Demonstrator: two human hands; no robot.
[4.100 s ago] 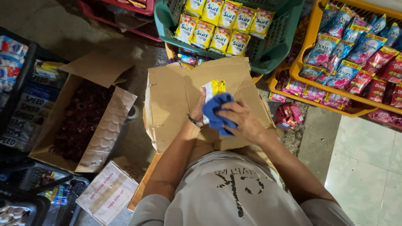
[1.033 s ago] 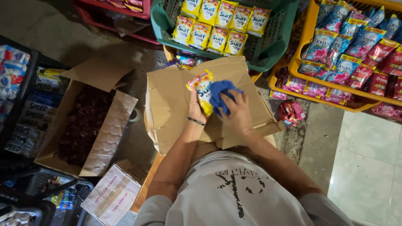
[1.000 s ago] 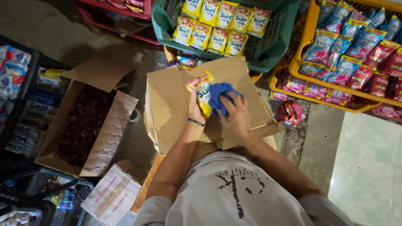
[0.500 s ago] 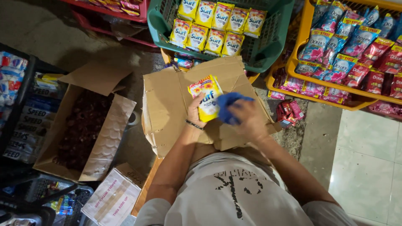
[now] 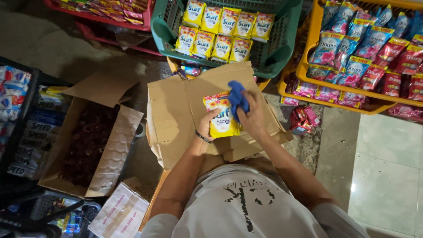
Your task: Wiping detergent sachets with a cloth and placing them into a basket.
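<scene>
Wipe step: left hand (image 5: 206, 127) clamped on yellow sachet (image 5: 221, 115); right hand (image 5: 252, 118) grips blue cloth (image 5: 238, 98) against its right edge. Next likely calls for a steady sachet and cloth passes.

Glossy plastic sachet (image 5: 221, 118), with soft matt blue cloth (image 5: 238, 99) against it; beneath the sachet, matt creased cardboard box (image 5: 176, 114); beyond, moulded plastic green basket (image 5: 282, 39).

The blue cloth (image 5: 238, 99) covers the yellow sachet's (image 5: 221, 118) right edge (partly).
</scene>
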